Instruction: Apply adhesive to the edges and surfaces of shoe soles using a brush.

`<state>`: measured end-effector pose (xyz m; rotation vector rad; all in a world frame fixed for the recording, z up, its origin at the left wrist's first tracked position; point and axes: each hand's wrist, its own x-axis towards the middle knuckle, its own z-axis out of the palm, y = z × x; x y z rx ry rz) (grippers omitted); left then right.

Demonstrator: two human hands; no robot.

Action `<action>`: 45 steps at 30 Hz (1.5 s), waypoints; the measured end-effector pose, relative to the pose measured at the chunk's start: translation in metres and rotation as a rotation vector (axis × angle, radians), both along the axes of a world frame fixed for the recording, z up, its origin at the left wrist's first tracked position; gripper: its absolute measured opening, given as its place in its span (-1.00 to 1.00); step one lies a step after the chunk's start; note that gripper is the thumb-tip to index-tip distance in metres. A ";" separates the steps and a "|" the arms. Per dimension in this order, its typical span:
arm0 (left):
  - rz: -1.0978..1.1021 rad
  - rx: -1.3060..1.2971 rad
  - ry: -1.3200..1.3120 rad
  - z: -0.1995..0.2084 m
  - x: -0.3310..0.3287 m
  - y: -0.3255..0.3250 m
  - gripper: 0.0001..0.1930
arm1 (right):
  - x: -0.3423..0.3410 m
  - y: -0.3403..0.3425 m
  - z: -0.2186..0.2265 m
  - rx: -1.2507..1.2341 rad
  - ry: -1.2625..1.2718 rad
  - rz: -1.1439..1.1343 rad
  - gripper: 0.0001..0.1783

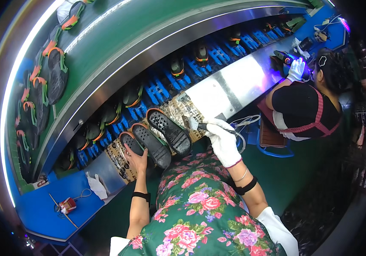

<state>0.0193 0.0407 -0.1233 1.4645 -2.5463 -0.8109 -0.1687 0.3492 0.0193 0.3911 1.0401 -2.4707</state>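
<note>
Before me runs a long table point(210, 97), partly bare metal, with a broad green surface point(106, 47) edged in steel beyond it. A white light strip point(6, 96) glows at my far left, near a blue tabletop point(42, 213). To my right, a blue-framed brown seat point(272, 135) stands on the dark green floor point(251, 170); violet light tints the table's far end.

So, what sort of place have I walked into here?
Probably a shoe factory. Three dark soles lie side by side on the bench, more shoes sit along a row of blue racks, and the gloved right hand holds what looks like a brush.
</note>
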 end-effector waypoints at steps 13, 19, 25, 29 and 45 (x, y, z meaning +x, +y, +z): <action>0.024 0.067 0.415 0.044 0.003 -0.009 0.11 | -0.001 0.018 -0.014 -0.012 -0.044 -0.085 -0.75; -0.315 0.177 0.999 0.218 -0.078 -0.004 0.08 | -0.003 0.028 -0.008 -0.061 -0.028 -0.089 -0.80; -0.434 -0.151 0.947 0.340 -0.237 -0.070 -0.29 | 0.003 0.033 -0.006 -0.061 -0.009 -0.129 -0.78; -0.570 -0.327 0.483 0.339 -0.293 -0.127 -0.10 | 0.012 0.040 -0.009 -0.029 0.031 -0.134 -0.78; -0.562 -0.905 0.564 0.313 -0.301 -0.124 -0.27 | 0.012 0.065 -0.025 -0.014 0.110 -0.115 -0.78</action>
